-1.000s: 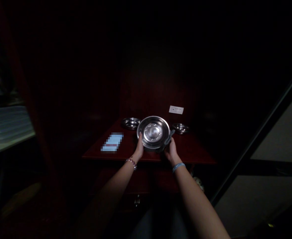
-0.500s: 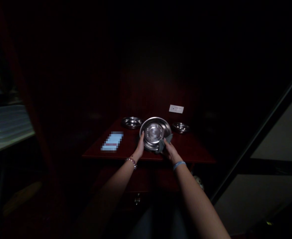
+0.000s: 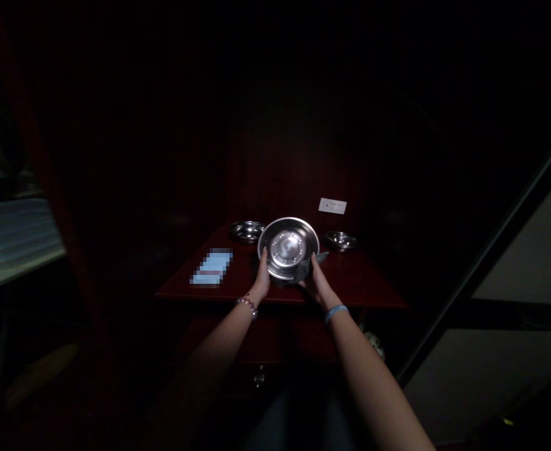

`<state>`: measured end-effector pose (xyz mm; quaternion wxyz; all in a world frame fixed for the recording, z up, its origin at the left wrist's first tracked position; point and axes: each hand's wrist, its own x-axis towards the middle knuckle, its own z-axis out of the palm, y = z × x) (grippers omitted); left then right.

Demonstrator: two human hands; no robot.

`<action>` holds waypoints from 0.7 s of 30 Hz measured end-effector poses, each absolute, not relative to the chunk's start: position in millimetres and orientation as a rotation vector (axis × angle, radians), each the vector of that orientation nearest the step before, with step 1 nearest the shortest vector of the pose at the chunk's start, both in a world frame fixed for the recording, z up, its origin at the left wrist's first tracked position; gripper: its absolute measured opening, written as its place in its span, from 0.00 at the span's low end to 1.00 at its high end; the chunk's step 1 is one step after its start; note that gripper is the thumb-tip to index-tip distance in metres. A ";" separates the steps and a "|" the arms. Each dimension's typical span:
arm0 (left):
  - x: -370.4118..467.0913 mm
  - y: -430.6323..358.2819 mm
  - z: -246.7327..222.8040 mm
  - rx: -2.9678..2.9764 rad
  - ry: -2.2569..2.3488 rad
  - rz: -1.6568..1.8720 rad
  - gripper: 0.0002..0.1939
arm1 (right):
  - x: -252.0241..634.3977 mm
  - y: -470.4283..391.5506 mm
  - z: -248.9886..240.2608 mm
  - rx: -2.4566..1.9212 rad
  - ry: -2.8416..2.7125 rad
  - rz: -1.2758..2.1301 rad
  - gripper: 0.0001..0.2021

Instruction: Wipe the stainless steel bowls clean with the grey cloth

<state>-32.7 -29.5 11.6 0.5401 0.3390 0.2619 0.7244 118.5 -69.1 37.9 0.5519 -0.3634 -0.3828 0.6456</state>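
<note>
A round stainless steel bowl (image 3: 287,246) is held up over the front of the dark red desk, tilted so its inside faces me. My left hand (image 3: 263,275) grips its lower left rim, thumb on the inside and fingers hidden behind. At the lower right rim my right hand (image 3: 317,282) presses a grey cloth (image 3: 302,269) against the bowl, its thumb over the cloth. Behind the bowl to the left sits a second steel bowl (image 3: 246,232), partly covered by it. A smaller steel bowl (image 3: 341,240) rests at the back right.
On the left of the desk top (image 3: 364,282) lies a pixelated, bright flat rectangle (image 3: 212,267). A white power socket (image 3: 332,205) is set in the back panel. Below the desk top is a drawer with a metal handle (image 3: 259,378). Stacked clear plastic (image 3: 15,232) stands at far left.
The held bowl has shifted slightly left and up, with a little change in tilt. My right hand and the cloth have moved slightly left along its rim.
</note>
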 end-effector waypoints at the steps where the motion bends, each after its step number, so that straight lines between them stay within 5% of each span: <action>1: -32.8 -30.2 12.3 0.783 0.619 1.732 0.27 | 118.1 -72.9 41.7 -0.808 -0.903 1.555 0.24; 15: -32.7 -34.0 15.5 0.734 0.622 1.780 0.27 | 118.9 -96.0 63.3 -0.710 -0.869 1.620 0.17; 21: -32.5 -27.4 11.8 0.727 0.650 1.807 0.26 | 116.1 -98.5 67.2 -0.608 -0.898 1.643 0.29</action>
